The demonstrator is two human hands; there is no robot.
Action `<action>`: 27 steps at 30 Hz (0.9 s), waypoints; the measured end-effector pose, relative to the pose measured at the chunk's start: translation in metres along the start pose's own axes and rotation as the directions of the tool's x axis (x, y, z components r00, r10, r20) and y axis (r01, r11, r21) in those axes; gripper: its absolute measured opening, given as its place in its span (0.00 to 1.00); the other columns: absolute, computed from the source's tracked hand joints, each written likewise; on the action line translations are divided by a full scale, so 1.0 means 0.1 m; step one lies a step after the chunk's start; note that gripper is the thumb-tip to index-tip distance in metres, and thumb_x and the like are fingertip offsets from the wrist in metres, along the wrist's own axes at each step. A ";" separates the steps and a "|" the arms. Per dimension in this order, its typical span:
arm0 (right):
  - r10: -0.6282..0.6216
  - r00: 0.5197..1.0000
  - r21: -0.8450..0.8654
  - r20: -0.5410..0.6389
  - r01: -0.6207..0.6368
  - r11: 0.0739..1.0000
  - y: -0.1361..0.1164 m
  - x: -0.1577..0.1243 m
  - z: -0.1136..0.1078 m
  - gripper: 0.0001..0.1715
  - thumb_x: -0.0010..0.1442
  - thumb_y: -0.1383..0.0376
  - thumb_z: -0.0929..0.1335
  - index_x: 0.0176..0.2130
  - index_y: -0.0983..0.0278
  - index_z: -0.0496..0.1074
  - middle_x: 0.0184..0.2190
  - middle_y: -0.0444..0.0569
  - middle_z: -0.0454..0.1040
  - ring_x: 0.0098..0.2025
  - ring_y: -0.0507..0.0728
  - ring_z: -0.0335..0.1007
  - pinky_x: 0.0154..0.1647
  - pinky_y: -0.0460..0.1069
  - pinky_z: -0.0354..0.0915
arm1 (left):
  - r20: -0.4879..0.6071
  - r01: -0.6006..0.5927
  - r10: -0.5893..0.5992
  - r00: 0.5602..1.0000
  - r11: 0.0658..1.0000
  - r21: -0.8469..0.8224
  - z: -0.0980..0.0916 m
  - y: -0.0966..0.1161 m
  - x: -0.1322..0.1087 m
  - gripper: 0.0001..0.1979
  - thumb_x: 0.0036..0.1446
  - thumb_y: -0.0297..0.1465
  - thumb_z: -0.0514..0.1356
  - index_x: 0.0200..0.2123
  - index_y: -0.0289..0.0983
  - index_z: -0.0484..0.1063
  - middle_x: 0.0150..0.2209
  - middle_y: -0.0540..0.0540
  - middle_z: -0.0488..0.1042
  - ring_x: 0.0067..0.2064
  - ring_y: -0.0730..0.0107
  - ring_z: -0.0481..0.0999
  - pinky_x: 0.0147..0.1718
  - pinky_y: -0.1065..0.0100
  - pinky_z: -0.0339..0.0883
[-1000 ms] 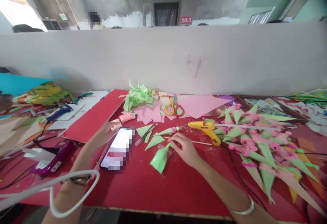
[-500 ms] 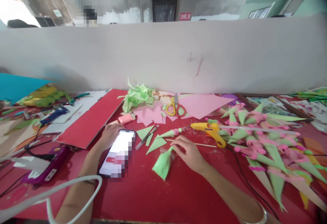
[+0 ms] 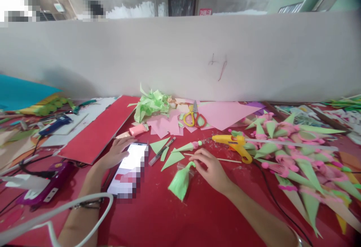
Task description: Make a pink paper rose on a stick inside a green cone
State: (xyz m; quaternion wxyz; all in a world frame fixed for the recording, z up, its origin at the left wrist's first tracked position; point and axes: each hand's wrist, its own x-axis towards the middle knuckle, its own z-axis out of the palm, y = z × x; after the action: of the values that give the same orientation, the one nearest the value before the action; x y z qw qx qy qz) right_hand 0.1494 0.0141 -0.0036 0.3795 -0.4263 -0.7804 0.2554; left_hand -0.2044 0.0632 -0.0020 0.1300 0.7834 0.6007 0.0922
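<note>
My left hand (image 3: 120,152) rests at the upper left edge of a lit phone (image 3: 130,168), its fingers stretched out and holding nothing. The phone lies face up on the red table. My right hand (image 3: 210,168) pinches the narrow neck of a light green bag of soft modelling clay (image 3: 179,182), whose wide end lies on the table. Clear plastic shows at the neck. Just beyond are light green paper triangles (image 3: 172,159), a pen (image 3: 162,150) and a small green paper cone (image 3: 186,147) with pink and green clay at its end.
A yellow glue gun (image 3: 232,140) lies ahead of my right hand, near a pile of green and pink paper cones (image 3: 290,156). Scissors (image 3: 194,117), green scraps (image 3: 153,104) and a red board (image 3: 98,134) sit further back. A purple power strip (image 3: 47,187) and white cable (image 3: 84,202) are left.
The view has tilted slightly downward. My left hand has lifted its fingers a little at the phone's edge. My right hand stays at the green bag's neck.
</note>
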 end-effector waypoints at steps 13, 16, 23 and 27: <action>-0.015 1.000 0.000 0.002 0.015 1.000 0.01 -0.01 0.00 0.11 0.54 0.73 0.60 0.33 0.63 0.68 0.32 0.47 0.66 0.33 0.52 0.64 0.34 0.47 0.63 | -0.114 -0.057 0.045 0.992 0.993 -0.107 0.04 0.02 0.03 0.23 0.51 0.40 0.47 0.48 0.37 0.64 0.50 0.44 0.65 0.53 0.59 0.57 0.52 0.59 0.51; -0.015 1.000 0.002 -0.002 0.015 1.000 0.00 -0.01 0.00 0.10 0.55 0.72 0.60 0.33 0.63 0.68 0.31 0.47 0.66 0.32 0.52 0.64 0.33 0.47 0.63 | -0.177 -0.046 0.034 0.984 0.997 -0.065 0.08 0.02 0.08 0.22 0.53 0.43 0.45 0.45 0.37 0.66 0.47 0.43 0.68 0.51 0.60 0.60 0.52 0.59 0.50; -0.012 1.000 0.001 0.007 0.012 1.000 -0.02 -0.01 -0.01 0.10 0.54 0.73 0.60 0.33 0.63 0.68 0.31 0.48 0.66 0.32 0.52 0.64 0.32 0.46 0.63 | -0.203 -0.077 0.067 0.977 0.996 -0.039 0.10 0.00 0.11 0.22 0.52 0.45 0.46 0.43 0.38 0.67 0.45 0.44 0.69 0.49 0.60 0.62 0.50 0.59 0.52; -0.016 1.000 -0.001 0.010 0.016 1.000 -0.01 0.00 -0.01 0.11 0.54 0.73 0.60 0.33 0.63 0.68 0.31 0.47 0.66 0.32 0.51 0.64 0.31 0.46 0.62 | -0.214 -0.089 0.087 0.973 0.996 0.000 0.12 0.00 0.13 0.21 0.51 0.44 0.48 0.42 0.38 0.67 0.45 0.43 0.69 0.50 0.59 0.62 0.52 0.57 0.48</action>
State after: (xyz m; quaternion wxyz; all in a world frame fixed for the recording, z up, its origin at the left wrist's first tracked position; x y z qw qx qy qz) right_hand 0.1499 0.0137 -0.0024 0.3776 -0.4189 -0.7858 0.2541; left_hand -0.1979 0.0747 -0.0136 0.0644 0.7941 0.5756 0.1844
